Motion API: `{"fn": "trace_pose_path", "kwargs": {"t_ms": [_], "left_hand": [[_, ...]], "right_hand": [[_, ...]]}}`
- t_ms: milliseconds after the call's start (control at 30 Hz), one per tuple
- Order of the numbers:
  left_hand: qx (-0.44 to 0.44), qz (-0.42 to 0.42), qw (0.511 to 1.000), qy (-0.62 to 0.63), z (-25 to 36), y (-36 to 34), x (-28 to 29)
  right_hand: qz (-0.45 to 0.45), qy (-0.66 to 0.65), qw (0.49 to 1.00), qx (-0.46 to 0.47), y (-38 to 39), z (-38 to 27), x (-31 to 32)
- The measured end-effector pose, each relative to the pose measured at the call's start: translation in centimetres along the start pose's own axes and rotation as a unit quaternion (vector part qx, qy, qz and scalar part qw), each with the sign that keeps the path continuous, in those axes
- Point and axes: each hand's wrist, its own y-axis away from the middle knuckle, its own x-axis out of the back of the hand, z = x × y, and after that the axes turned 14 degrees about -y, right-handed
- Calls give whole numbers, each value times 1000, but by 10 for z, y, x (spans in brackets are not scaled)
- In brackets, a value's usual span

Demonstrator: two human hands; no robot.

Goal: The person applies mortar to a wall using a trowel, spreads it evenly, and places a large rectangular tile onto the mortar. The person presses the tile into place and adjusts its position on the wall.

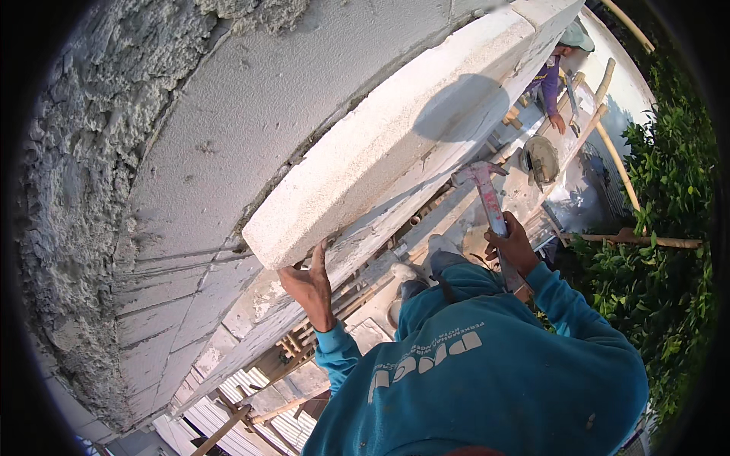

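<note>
A long white lightweight concrete block (334,194) juts from the block wall (220,137), running from my left side up toward the top right. My left hand (310,289) grips the block's near lower corner from below, its thumb and fingers pressed against the underside and end. In my right hand (513,247) is a claw hammer (490,197), held by the handle with its head raised, apart from the block. A round shadow falls across the block's far half.
A co-worker in a purple sleeve (549,87) reaches over the scaffold boards at the upper right. Nearby stands a mortar bucket (540,159). Bamboo poles (617,163) and leafy trees (669,175) border the right. Rough mortar (84,197) covers the left wall. My feet (441,247) are on the scaffold.
</note>
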Motion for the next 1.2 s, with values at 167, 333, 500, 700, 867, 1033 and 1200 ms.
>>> {"fn": "trace_pose_path", "kwargs": {"t_ms": [167,333,500,700,867,1033,1200], "left_hand": [[-28,-77,993,-83,11,-3,15],[-68,-77,992,-77,-10,-11,9],[-70,-89,987,-113,4,-9,15],[-97,-66,984,-137,2,-6,13],[-100,-17,991,-89,-14,1,1],[-59,14,996,-64,-8,3,2],[-89,48,993,-64,-11,2,-5]], "right_hand": [[62,-313,946,52,-12,-11,-32],[162,-469,857,139,-27,-17,-98],[197,-477,822,241,-26,-28,-124],[235,-507,755,343,-65,-34,-161],[126,-466,838,254,-87,-40,-196],[97,-420,858,279,-62,-38,-173],[133,-390,854,317,-22,-23,-167]]}}
